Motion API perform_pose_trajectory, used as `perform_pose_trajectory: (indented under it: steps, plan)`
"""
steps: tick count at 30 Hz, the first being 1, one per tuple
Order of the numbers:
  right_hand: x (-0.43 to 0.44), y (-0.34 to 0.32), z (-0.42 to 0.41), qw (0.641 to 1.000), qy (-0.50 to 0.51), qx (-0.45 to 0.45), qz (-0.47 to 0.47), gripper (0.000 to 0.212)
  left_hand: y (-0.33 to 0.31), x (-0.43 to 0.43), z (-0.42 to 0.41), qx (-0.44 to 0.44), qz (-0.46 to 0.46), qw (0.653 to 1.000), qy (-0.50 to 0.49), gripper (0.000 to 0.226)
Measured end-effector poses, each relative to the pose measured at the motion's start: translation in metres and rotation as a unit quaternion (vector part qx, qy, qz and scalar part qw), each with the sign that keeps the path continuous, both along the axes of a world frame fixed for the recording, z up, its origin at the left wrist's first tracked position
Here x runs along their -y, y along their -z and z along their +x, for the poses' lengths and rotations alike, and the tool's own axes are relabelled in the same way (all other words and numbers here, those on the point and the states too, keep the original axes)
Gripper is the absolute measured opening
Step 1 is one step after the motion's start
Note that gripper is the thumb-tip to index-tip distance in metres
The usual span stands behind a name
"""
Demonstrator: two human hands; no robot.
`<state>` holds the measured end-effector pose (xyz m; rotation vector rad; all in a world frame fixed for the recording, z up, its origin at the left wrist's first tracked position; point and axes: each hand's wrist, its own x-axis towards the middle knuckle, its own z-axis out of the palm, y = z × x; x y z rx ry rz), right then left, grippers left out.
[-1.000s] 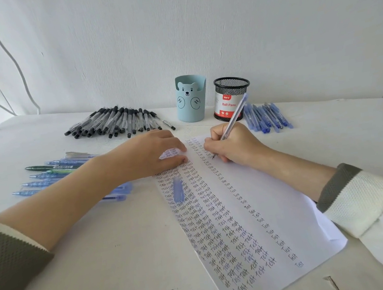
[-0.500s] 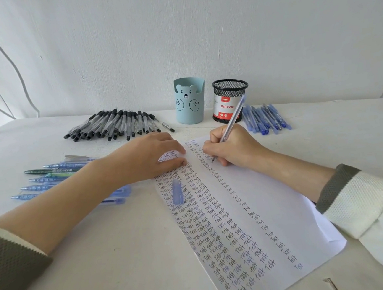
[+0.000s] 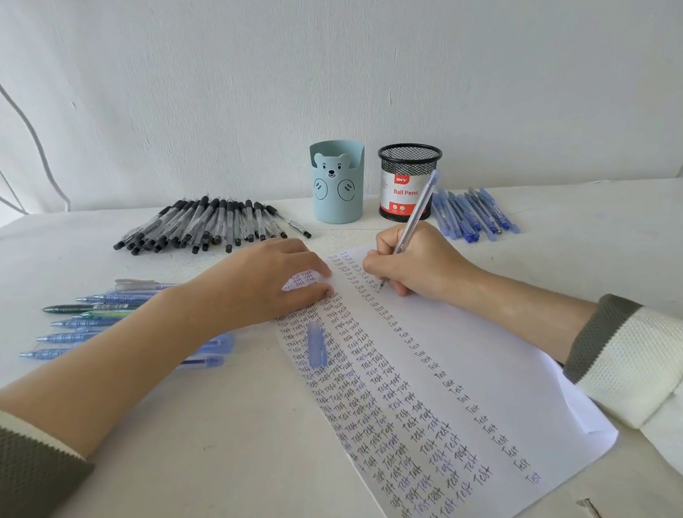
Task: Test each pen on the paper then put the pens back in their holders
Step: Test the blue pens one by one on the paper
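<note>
A white paper [image 3: 489,374] covered in columns of the word "Test" lies in front of me. My right hand [image 3: 412,259] grips a clear blue pen [image 3: 417,211] with its tip on the paper near the top. My left hand [image 3: 265,280] presses flat on the paper's upper left corner. A loose blue pen cap [image 3: 316,344] lies on the paper below my left hand. Two holders stand at the back: a light blue bear cup [image 3: 339,182] and a black mesh cup [image 3: 409,180] labelled "Ball Pens".
Several black pens [image 3: 204,227] lie in a row at the back left. Several blue pens [image 3: 473,214] lie right of the mesh cup. More blue and green pens [image 3: 95,316] lie at the left, partly under my left forearm. A white wall stands behind the table [image 3: 164,470].
The pen's tip has shifted slightly on the paper as my right hand writes. My left hand stays in place; the view has tilted a little.
</note>
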<state>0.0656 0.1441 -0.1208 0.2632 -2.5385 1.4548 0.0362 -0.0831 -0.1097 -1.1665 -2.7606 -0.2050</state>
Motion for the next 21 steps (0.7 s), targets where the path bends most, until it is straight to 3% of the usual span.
perform_pose_trajectory:
  steps: [11, 14, 17, 19, 21]
  plan:
    - [-0.003, 0.001, -0.002, 1.000, -0.007, -0.014, 0.007, 0.038, -0.001, -0.001, 0.001, 0.003, -0.009, 1.000, -0.005, 0.057]
    - [-0.004, -0.005, -0.001, 1.000, -0.015, -0.027, 0.002, 0.033, -0.002, -0.001, 0.002, 0.002, -0.012, 1.000, -0.006, 0.062]
    - [-0.007, -0.013, -0.004, 0.997, -0.070, 0.002, -0.035, 0.022, -0.001, -0.001, 0.001, -0.007, -0.016, 1.000, -0.004, 0.053]
    - [-0.013, -0.016, -0.009, 0.991, -0.109, 0.018, -0.080, 0.017, 0.000, 0.000, 0.000, -0.002, -0.007, 1.000, -0.002, 0.060]
    - [-0.017, -0.021, -0.010, 0.982, -0.137, 0.023, -0.130, 0.027, 0.001, 0.001, -0.001, 0.000, 0.007, 1.000, 0.007, 0.076]
